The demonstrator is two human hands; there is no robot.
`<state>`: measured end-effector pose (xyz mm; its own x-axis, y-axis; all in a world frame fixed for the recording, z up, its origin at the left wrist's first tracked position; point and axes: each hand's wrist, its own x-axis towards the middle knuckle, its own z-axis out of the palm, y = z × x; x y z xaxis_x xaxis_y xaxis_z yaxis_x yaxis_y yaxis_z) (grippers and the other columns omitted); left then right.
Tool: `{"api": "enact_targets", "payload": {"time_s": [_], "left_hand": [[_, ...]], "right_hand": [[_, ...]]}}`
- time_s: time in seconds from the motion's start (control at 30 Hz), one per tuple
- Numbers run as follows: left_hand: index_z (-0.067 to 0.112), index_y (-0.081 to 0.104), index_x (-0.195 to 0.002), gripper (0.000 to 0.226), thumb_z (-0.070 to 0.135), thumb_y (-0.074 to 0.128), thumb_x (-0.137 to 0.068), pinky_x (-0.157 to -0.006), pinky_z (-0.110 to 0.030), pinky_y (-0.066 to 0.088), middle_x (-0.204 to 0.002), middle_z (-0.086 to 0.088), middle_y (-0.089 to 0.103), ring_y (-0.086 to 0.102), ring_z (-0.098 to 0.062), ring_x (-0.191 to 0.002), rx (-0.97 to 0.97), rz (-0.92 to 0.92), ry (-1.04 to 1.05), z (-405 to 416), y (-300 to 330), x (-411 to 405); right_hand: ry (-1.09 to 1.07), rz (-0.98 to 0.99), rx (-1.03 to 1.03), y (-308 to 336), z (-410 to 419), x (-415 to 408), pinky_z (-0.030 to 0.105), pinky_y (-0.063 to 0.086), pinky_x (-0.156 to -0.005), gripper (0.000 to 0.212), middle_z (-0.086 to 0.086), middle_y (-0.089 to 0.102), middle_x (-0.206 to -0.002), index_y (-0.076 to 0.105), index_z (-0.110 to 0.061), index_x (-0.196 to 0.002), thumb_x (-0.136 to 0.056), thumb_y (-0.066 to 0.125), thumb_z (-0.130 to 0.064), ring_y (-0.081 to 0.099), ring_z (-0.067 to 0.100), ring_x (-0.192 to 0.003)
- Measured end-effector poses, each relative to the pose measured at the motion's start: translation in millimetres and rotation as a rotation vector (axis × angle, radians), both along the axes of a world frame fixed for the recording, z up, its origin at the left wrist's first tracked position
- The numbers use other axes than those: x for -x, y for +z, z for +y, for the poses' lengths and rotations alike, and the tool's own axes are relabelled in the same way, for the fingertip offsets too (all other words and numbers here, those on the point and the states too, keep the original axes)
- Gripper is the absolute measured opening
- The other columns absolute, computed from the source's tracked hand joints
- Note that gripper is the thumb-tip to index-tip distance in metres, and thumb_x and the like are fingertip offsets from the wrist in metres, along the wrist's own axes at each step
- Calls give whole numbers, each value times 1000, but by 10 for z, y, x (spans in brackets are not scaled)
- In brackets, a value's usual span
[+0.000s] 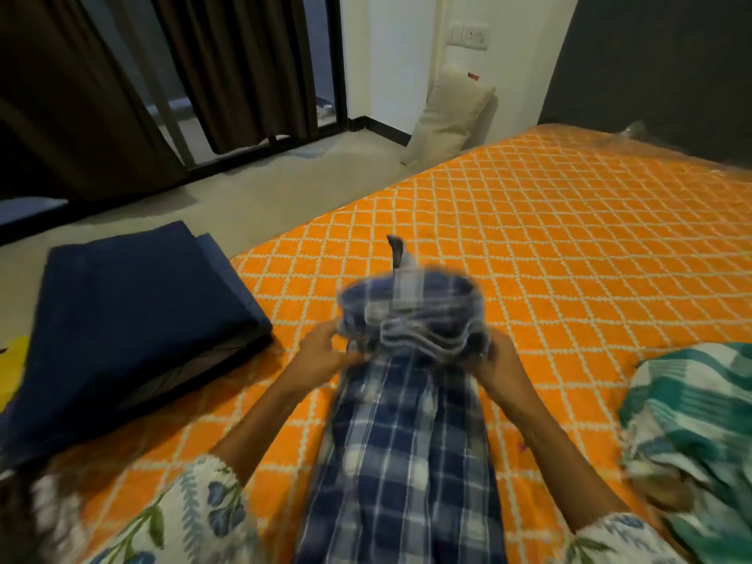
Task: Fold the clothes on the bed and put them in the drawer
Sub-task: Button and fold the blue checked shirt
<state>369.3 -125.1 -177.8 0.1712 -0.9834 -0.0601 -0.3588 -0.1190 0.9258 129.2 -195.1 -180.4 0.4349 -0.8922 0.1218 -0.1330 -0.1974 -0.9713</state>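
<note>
A blue and white checked shirt (407, 462) lies lengthwise on the orange bed (549, 238), running from the bottom of the view to the middle. Its far end is raised in a blurred bunch with the collar on top. My left hand (321, 352) grips the bunch's left side and my right hand (500, 360) grips its right side. A folded dark blue cloth (122, 319) lies at the bed's left edge. A crumpled green and white checked garment (691, 421) sits at the right. No drawer is in view.
A white pillow (451, 116) leans on the wall beyond the bed. Brown curtains (228, 63) hang over a dark-framed glass door at the back left. Bare floor lies between them and the bed. A yellow object (12, 360) shows at the left edge.
</note>
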Motion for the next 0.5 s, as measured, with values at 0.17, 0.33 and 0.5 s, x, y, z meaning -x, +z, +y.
{"api": "enact_targets", "payload": {"time_s": [0.17,0.33,0.5], "left_hand": [[35,27,-143,73,14,59,-80,-106,-32,5,-149,5,33,30,-17,-139,87,-786,-151,657,-312,82],[31,72,-80,44,14,94,-46,-86,-33,38,-88,10,71,67,-13,-82,229,-1228,-374,795,-328,109],[16,71,-106,28,4,51,-91,-85,-30,42,-109,-1,70,64,-23,-98,89,-892,-310,860,-189,100]], "right_hand": [[231,666,352,-667,525,383,48,12,-118,73,-9,12,-157,14,-57,-137,-95,56,-13,3,13,-148],[204,864,541,-594,593,449,51,20,-114,80,4,12,-158,47,-34,-138,-80,44,22,-3,23,-147],[186,851,483,-267,591,417,42,28,-112,38,6,45,-146,64,-20,-122,-96,43,0,31,24,-141]]}}
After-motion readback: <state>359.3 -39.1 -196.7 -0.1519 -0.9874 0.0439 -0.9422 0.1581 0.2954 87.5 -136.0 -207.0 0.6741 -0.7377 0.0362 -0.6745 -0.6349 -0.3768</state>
